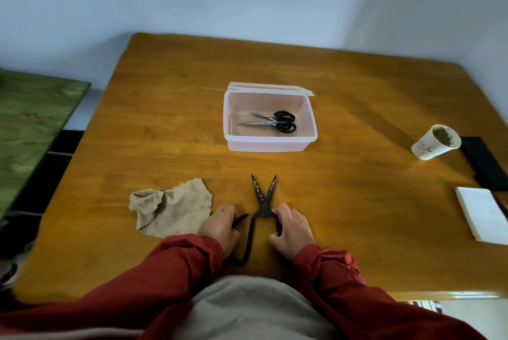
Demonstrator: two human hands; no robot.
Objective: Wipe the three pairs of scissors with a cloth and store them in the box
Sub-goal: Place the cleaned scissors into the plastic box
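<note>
Left hand: the left hand [221, 225] is curling its fingers round the left handle loop of the large black scissors [262, 199], gripping it near the table's near edge.
Right hand: the right hand [292, 228] is gripping the right handle of the same pair, with fingers and thumb closing round the bar just below the pivot.
Large black scissors: they are lying in the near middle of the table [165, 119], between the two hands. Their blades are standing apart in a V and pointing far, towards the box.
Box: the clear plastic box [270, 144] is sitting in the middle of the table, farther away than the large scissors. Its lid [270, 87] is hanging open along the far side.
Scissors in the box: two smaller pairs with black handles [284, 121] are lying side by side on the box floor, with handles to the right and tips pointing left.
Cloth: the beige cloth [176, 207] is lying crumpled on the table, just left of the left hand and partly under it.
Right side: a paper cup [433, 144] with brown residue inside is standing near the right edge. A flat black object [483, 163] is lying just beside it, and a white pad [483, 213] is lying nearer.
Sleeves: red sleeves are covering both forearms.
</note>
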